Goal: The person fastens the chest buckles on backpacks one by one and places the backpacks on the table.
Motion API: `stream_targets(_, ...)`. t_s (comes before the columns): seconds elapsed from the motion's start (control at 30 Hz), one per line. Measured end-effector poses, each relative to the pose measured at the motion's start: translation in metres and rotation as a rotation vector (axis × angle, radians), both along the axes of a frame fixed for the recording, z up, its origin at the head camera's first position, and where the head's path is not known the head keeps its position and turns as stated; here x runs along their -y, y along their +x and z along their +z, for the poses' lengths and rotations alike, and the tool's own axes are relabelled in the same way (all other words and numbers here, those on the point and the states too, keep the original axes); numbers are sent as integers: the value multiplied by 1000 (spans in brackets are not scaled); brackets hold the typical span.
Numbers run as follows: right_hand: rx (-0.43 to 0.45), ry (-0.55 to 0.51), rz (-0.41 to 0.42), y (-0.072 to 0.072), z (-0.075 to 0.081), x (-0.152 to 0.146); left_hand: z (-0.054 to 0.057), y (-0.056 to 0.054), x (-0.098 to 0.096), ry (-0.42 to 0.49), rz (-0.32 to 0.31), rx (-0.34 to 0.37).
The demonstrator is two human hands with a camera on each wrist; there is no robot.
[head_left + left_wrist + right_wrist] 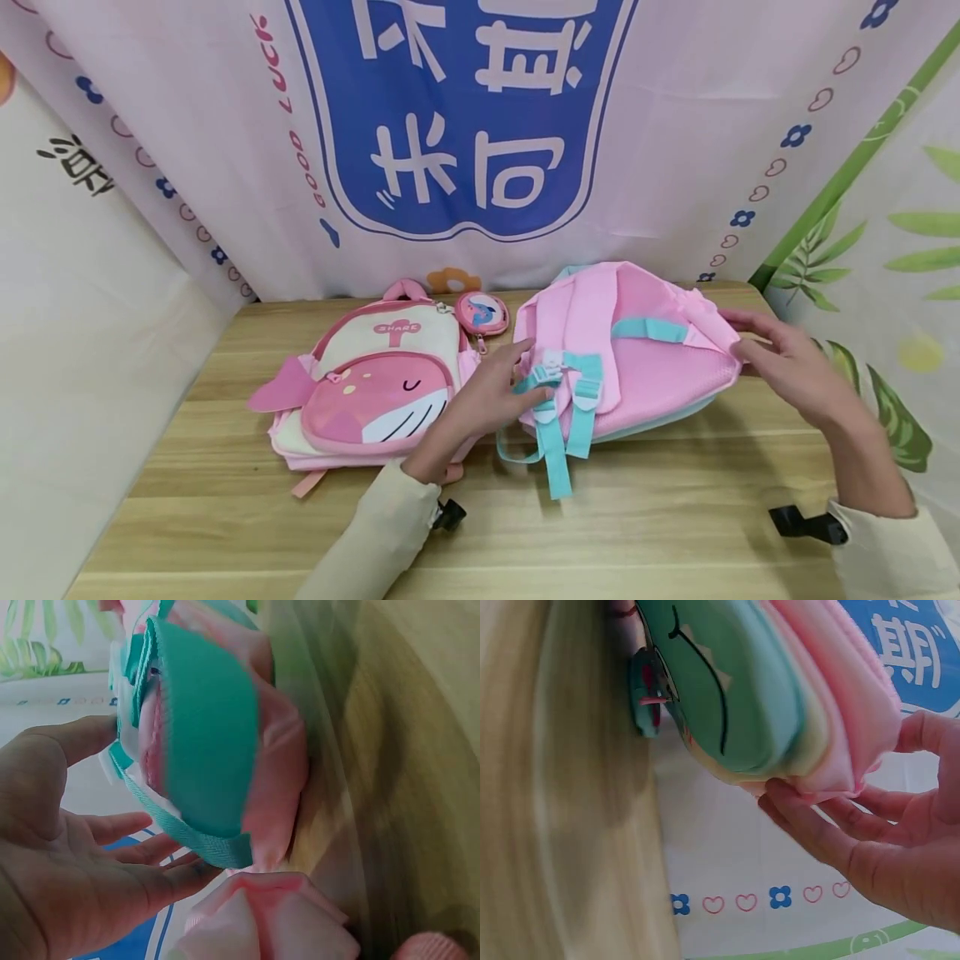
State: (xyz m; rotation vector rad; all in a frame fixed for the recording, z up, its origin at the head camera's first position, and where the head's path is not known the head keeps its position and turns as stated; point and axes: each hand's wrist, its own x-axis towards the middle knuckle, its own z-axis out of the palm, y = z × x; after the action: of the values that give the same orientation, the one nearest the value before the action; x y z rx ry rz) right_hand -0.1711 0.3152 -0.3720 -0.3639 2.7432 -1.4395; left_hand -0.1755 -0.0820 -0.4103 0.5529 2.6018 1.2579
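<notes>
A pink backpack (660,375) with teal straps (592,392) lies with its padded back facing up, its right end raised from the table. My right hand (780,358) grips that raised end, thumb on the back panel and fingertips on the other side. In the right wrist view, the bag's teal front (727,682) shows a drawn face. My left hand (495,392) is at the bag's left end with fingers spread and fairly straight. Its thumb touches the white buckles (129,739), and its fingertips are right at the teal webbing (206,840).
A second backpack (382,383), pink and cream with a whale design, lies on the wooden table (225,517) to the left. Its round pink pouch (482,313) rests beside its top. A printed cloth (675,150) hangs behind the table.
</notes>
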Motion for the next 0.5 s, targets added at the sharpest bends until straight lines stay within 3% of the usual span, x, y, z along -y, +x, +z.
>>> stream_targets(0.23, 128, 25, 17, 2, -11, 1, -3, 2, 0, -29, -41, 3)
stream_targets(0.5, 205, 65, 52, 9, -25, -2, -6, 3, 1, -75, -68, -20)
